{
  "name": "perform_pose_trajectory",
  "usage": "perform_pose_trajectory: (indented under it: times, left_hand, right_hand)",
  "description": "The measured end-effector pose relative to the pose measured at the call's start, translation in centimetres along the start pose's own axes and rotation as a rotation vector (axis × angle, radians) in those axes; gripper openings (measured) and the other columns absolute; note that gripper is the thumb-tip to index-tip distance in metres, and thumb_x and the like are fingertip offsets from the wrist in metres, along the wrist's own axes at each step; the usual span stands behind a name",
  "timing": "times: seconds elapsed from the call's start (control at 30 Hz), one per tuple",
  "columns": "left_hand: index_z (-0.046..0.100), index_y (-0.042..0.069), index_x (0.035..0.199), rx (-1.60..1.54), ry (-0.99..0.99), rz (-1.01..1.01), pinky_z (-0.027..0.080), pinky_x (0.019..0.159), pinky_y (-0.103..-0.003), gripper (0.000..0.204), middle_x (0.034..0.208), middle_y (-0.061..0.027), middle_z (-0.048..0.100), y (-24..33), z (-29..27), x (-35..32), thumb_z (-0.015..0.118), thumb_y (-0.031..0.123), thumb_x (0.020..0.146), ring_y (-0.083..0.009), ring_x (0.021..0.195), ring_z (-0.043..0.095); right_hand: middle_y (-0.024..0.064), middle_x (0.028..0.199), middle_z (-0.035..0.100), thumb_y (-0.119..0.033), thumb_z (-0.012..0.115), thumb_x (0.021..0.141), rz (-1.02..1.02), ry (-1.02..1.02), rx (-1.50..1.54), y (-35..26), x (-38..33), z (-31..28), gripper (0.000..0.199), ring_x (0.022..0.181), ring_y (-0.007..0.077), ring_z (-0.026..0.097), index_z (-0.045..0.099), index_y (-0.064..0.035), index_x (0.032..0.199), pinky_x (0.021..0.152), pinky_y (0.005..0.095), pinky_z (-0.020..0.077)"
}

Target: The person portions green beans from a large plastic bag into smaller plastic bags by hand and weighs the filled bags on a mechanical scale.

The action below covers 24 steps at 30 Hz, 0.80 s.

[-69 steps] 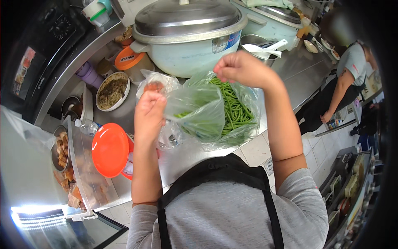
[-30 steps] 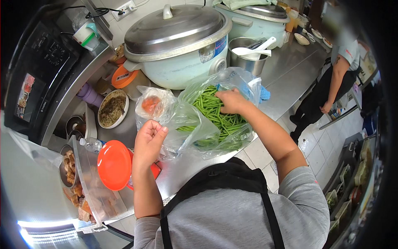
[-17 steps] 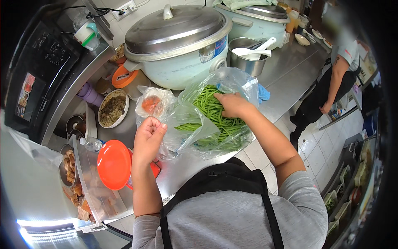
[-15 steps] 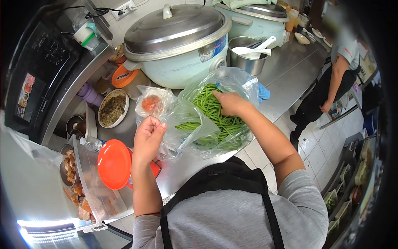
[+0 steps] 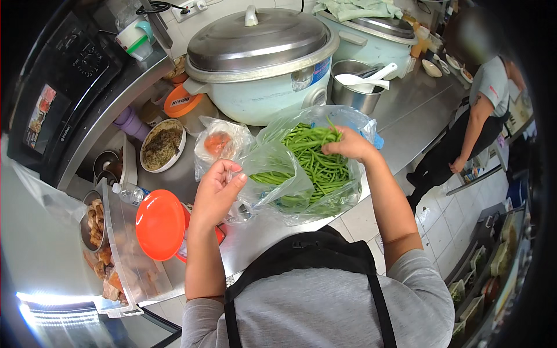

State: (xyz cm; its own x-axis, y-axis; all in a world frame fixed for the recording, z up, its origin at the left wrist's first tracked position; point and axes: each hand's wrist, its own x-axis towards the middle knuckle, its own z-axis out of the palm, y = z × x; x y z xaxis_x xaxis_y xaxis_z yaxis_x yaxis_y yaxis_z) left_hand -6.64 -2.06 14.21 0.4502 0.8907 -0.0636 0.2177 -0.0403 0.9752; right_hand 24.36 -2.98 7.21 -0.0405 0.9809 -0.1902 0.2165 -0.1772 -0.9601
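A clear plastic bag (image 5: 272,200) lies wide open on the steel counter, filled with long green beans (image 5: 322,168). My right hand (image 5: 353,144) is closed around a bunch of the beans at the upper right of the pile, and their ends stick out past the fingers. At the bag's left edge, my left hand (image 5: 219,188) has its fingers curled and its thumb raised close to the plastic, which it appears to pinch. Just beyond that hand sits a smaller knotted clear bag (image 5: 217,145) with something orange-red inside.
A large lidded cooker (image 5: 258,87) stands behind the bags, beside a steel pot of white ladles (image 5: 357,93). To the left are a bowl of dark food (image 5: 162,146), a red lid (image 5: 161,225) and a clear bin with meat (image 5: 125,255). A co-worker (image 5: 481,110) stands at right.
My right hand has gone from reaching into the beans with a finger out to gripping a bunch and lifting it slightly, up and right. My left hand has shifted slightly right.
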Motion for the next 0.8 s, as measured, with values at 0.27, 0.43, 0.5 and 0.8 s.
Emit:
perform_pose_trajectory:
  times: [0.27,0.43,0.5,0.8]
  left_hand:
    - [0.048,0.003,0.087,0.011,0.006,0.038,0.027,0.048,-0.016,0.012,0.062,0.0065,0.041,-0.7,0.2,0.3,0.054,0.010,0.079,-0.0009,0.053,0.033]
    - [0.048,0.004,0.085,0.023,0.008,0.041,0.028,0.047,-0.017,0.009,0.062,0.0061,0.042,-0.7,0.2,0.3,0.053,0.010,0.080,-0.0010,0.052,0.034]
    - [0.048,0.004,0.084,0.030,0.006,0.060,0.029,0.046,-0.017,0.008,0.062,0.0059,0.042,-0.6,0.2,0.2,0.053,0.010,0.080,-0.0010,0.051,0.034]
    - [0.047,0.008,0.078,-0.220,0.113,0.034,0.032,0.038,-0.015,0.008,0.059,0.0054,0.043,0.0,0.7,1.0,0.052,0.013,0.081,-0.0007,0.045,0.038]
  right_hand:
    - [0.0199,0.094,0.056,-0.027,0.066,0.061,0.006,0.015,-0.839,0.6,1.4,1.7,0.050,0.089,0.0303,0.054,0.051,0.0025,0.098,0.077,0.0351,0.0428]
    - [0.0211,0.105,0.049,-0.026,0.070,0.059,0.072,-0.112,-1.101,-0.3,1.7,6.1,0.071,0.096,0.0332,0.050,0.037,-0.0003,0.116,0.081,0.0369,0.0417]
    - [0.0205,0.105,0.049,-0.024,0.070,0.059,0.060,-0.104,-1.065,0.0,1.9,6.0,0.070,0.096,0.0320,0.050,0.036,-0.0006,0.116,0.081,0.0361,0.0422]
    - [0.0114,0.093,0.058,-0.007,0.062,0.065,-0.121,0.032,-0.181,1.6,1.0,1.0,0.053,0.078,0.0157,0.056,0.044,-0.0011,0.115,0.071,0.0265,0.0448]
